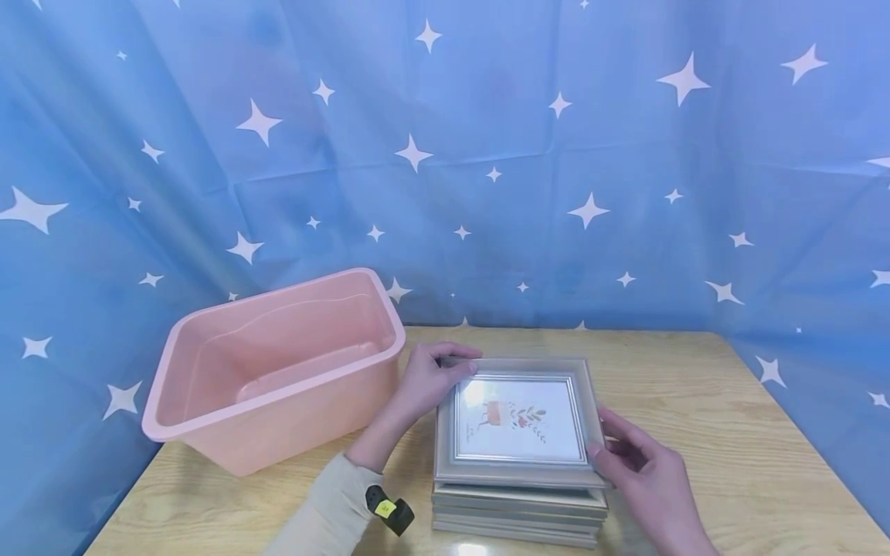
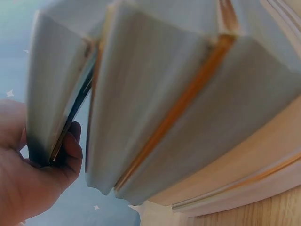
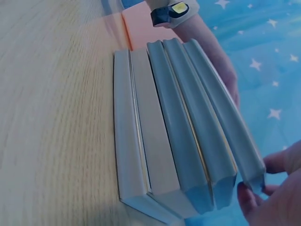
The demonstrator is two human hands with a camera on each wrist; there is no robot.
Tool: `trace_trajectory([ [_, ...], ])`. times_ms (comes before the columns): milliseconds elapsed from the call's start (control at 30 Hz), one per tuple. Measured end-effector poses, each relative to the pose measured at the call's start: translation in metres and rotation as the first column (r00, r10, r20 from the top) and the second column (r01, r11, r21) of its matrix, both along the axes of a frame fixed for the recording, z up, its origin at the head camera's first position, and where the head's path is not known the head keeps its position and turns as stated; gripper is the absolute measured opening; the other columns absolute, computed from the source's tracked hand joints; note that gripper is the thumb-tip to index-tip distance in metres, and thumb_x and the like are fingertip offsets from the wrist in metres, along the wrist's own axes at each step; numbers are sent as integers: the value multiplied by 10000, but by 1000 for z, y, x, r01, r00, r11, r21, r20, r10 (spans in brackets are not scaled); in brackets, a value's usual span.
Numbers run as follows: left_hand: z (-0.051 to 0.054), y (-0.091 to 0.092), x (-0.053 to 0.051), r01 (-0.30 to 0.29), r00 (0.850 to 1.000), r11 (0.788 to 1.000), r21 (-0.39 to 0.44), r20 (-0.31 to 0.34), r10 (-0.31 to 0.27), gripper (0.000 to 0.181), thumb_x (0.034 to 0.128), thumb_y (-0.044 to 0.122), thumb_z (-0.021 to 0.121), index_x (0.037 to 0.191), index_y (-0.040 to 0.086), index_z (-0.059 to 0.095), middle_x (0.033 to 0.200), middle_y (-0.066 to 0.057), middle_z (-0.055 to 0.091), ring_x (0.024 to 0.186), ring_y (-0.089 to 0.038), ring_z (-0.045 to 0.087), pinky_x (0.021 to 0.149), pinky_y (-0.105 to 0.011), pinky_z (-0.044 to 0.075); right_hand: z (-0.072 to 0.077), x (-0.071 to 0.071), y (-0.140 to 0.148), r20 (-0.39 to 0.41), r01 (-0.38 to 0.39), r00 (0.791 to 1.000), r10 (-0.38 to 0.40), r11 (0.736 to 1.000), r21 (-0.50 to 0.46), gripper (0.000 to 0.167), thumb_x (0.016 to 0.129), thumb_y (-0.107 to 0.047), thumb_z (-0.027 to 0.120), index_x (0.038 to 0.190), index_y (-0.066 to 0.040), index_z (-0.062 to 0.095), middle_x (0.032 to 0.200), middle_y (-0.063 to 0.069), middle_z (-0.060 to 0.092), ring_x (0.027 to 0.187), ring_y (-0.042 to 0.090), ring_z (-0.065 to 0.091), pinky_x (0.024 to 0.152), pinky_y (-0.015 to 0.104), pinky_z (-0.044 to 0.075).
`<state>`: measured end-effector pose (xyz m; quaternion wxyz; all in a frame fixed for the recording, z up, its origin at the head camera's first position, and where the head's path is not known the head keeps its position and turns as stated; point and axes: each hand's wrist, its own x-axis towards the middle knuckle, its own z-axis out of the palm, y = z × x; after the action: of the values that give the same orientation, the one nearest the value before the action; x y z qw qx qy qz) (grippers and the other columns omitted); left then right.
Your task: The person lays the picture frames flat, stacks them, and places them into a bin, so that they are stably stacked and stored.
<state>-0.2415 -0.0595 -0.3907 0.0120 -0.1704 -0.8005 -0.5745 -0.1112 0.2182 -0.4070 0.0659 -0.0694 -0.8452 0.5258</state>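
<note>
A grey picture frame [image 1: 518, 421] with a small printed drawing behind its pane lies uppermost on a stack of frames [image 1: 518, 519]. My left hand [image 1: 433, 377] grips its far left corner, thumb on the face. On the near right side, my right hand [image 1: 647, 471] pinches its edge, thumb above and fingers beneath. From the left wrist, the top frame [image 2: 59, 70] shows a gap to the one below, with left-hand fingertips curled under it. The right wrist view also shows this top frame [image 3: 225, 113] tilted slightly off the stack, held by my right hand [image 3: 277, 188].
A pink plastic bin [image 1: 278, 378] stands left of the stack, its inside bare in view. Everything rests on a light wooden table [image 1: 751, 432]. A blue curtain [image 1: 487, 154] with white stars hangs behind. My left wrist wears a black strap [image 1: 389, 510].
</note>
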Motion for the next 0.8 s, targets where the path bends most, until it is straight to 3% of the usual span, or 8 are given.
trace_trajectory([
  [133,-2,-2,1,10,1000,1000,-15,25,-9,161,960,152,718,1094,159,806,1120,32,751,1070,-189,653,939,-445,508,-1,2,1,45,-2,999,3,1000,-21,598,963,-217,744,1479,-12,522,1303,212,656,951,-25,622,786,194,545],
  [367,-5,-3,1,47,999,997,-60,18,-46,161,971,157,713,1102,164,806,1126,28,749,1084,-186,657,964,-446,513,-6,7,3,57,14,998,-11,998,-54,598,955,-212,755,1465,9,535,1285,198,672,943,-41,628,786,188,541],
  [633,-11,-3,1,48,999,996,-71,-16,-49,164,960,150,731,1102,139,811,1130,-4,757,1075,-195,677,910,-405,544,-11,9,1,121,66,991,-57,996,-64,623,940,-258,776,1455,6,545,1321,199,643,960,-89,595,828,112,508],
  [800,-14,-2,1,43,999,996,-77,-13,-44,167,962,157,733,1109,141,809,1130,4,757,1071,-191,675,898,-389,542,-15,13,-1,117,87,990,-77,992,-88,608,945,-265,771,1452,-7,557,1312,200,647,968,-102,601,822,113,514],
])
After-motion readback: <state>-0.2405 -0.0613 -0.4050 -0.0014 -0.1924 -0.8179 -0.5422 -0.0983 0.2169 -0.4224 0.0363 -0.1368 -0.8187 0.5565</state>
